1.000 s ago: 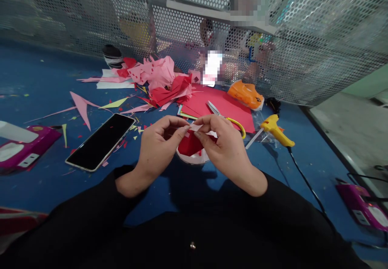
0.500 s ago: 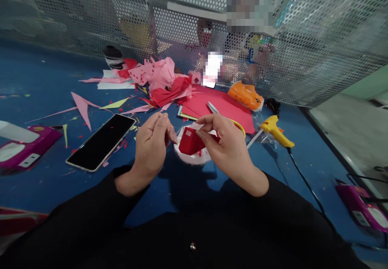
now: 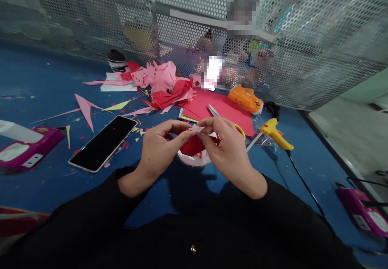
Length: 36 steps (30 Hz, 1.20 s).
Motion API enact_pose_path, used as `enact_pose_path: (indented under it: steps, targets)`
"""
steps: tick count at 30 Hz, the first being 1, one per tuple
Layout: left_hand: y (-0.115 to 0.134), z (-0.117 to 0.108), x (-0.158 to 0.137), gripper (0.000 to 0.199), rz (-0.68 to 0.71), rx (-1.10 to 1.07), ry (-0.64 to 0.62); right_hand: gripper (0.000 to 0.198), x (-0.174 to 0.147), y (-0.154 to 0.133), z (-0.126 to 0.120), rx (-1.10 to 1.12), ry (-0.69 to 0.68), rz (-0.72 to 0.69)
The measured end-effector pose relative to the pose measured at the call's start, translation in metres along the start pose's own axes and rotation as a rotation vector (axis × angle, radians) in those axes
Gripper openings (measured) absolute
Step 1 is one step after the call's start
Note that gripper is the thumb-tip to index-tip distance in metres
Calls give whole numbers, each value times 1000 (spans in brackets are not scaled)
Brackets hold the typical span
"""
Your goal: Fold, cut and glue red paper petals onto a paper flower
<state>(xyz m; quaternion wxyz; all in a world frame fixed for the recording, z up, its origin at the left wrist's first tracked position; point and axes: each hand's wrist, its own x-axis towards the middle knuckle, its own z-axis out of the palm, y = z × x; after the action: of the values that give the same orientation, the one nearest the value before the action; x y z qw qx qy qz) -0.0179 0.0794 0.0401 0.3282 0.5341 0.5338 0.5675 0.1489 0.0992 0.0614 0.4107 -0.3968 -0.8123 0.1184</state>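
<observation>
One bare left hand [image 3: 160, 146] and bare right hand [image 3: 227, 148] are pinching a small pale strip [image 3: 197, 128] over flat red paper [image 3: 192, 146]; gentle pressure should be preventing creases.

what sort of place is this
Probably a craft workspace: a yellow glue gun lies on a blue table, scissors rest on red paper sheets, and crumpled pink paper is heaped near a perforated metal screen.

Mid-frame, the right hand [image 3: 228, 152] covers part of the red paper [image 3: 191, 147] and the scissors [image 3: 213, 110]; the pale scrap [image 3: 198, 128] there is too small to identify. The frame's left edge crops a purple box [image 3: 45, 137].
</observation>
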Motion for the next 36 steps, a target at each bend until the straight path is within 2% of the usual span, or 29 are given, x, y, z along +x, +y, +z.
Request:
enact_pose_path:
  steps: [3, 7, 11, 13, 21, 23, 26, 27, 30, 36]
  targets:
    - [2, 0, -1, 10, 55, 110, 24, 12, -1, -1, 1, 8, -17, -5]
    - [4, 0, -2, 14, 136, 206, 44, 14, 0, -2, 1, 12, -20, 5]
    - [3, -1, -1, 14, 143, 220, 66, 15, 1, -2, 0, 20, -21, 12]
    - [1, -3, 2, 16, 110, 183, 83, 14, 1, -1, 0, 20, -14, 18]
    - [-6, -3, 10, 50, 59, -124, 164, 12, 2, 0, -4, 24, 11, 41]
    - [-4, -3, 11, 45, 40, -130, 186, 11, 3, 2, -6, 26, 19, 44]
    - [-1, -4, 13, 10, -12, -137, 199, 9, 5, 3, -7, 30, 40, 44]
    - [-1, -4, 14, 6, -33, -150, 200, 9, 6, 4, -8, 30, 44, 46]
    - [-4, -5, 17, 7, -57, -169, 194, 9, 6, 4, -9, 25, 40, 49]
    - [-3, -6, 15, 34, -37, -262, 174, 10, 6, 2, -9, 20, 32, 44]
